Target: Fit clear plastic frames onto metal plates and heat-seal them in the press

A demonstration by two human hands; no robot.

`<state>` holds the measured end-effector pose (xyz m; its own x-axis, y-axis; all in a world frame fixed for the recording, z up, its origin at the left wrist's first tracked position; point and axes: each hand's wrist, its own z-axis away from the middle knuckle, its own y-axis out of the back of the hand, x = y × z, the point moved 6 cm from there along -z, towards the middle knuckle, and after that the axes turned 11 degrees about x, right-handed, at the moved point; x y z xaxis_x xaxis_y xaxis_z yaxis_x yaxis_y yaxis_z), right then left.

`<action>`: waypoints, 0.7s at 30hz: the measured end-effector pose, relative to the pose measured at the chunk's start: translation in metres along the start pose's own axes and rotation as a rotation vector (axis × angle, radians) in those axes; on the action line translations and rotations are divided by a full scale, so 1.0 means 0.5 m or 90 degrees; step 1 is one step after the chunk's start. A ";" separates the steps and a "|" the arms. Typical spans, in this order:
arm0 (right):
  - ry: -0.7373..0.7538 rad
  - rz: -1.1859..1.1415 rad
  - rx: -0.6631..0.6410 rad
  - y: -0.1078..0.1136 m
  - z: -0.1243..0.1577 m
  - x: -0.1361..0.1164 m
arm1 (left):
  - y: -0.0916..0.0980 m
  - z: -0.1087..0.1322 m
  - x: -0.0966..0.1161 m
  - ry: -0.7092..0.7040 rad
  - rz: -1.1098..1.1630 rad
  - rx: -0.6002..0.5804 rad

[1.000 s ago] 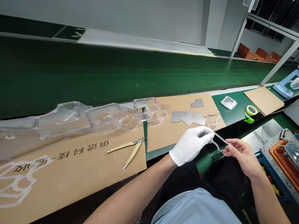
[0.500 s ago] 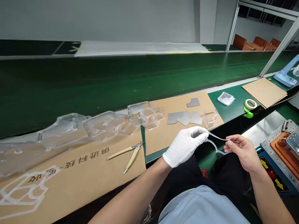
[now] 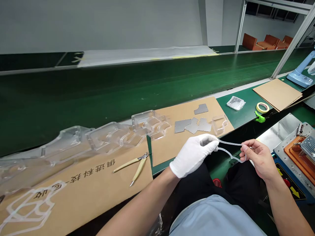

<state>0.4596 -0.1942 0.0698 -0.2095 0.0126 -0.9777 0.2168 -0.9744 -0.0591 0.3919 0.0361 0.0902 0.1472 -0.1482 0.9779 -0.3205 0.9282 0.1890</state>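
A thin translucent gasket-like frame [image 3: 230, 143] is stretched between my two hands above my lap. My left hand [image 3: 195, 154], in a white glove, pinches its left end. Bare, my right hand [image 3: 258, 157] grips the other end between thumb and fingers. On the cardboard just beyond my left hand lie several grey metal plates [image 3: 182, 126] and a clear plastic cover [image 3: 220, 124]. Further left rest yellow-handled nippers [image 3: 134, 165], their handles spread. Similar white frames [image 3: 31, 209] lie in a pile at the lower left.
Several clear plastic covers [image 3: 105, 136] line the back of the cardboard sheet [image 3: 93, 193]. Beyond runs a green conveyor belt [image 3: 137, 88]. To the right are a bubble-wrap packet [image 3: 236, 103], a tape roll [image 3: 262, 107], a green clip-like tool [image 3: 260, 117], and a machine with an orange fixture [image 3: 301, 164].
My right hand has shifted slightly right, drawing the frame a little wider and straighter. My left hand keeps its pinch. The camera view has tilted slightly.
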 end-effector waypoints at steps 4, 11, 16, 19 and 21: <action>-0.007 -0.014 0.005 -0.002 0.002 -0.004 | -0.007 0.001 0.004 0.006 0.002 -0.013; -0.008 -0.012 0.006 -0.006 0.005 -0.017 | -0.006 0.004 0.013 0.010 0.003 -0.020; -0.010 -0.004 0.007 -0.008 0.007 -0.018 | -0.004 0.006 0.010 0.026 0.018 -0.031; -0.006 -0.005 0.004 -0.012 0.010 -0.021 | -0.007 0.007 0.007 0.036 0.037 -0.041; 0.000 -0.008 0.005 -0.014 0.012 -0.024 | -0.010 0.007 0.007 0.036 0.052 -0.051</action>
<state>0.4551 -0.1889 0.0829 -0.2121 0.0252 -0.9769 0.2059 -0.9761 -0.0699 0.3905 0.0298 0.0929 0.1761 -0.0535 0.9829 -0.2588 0.9609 0.0987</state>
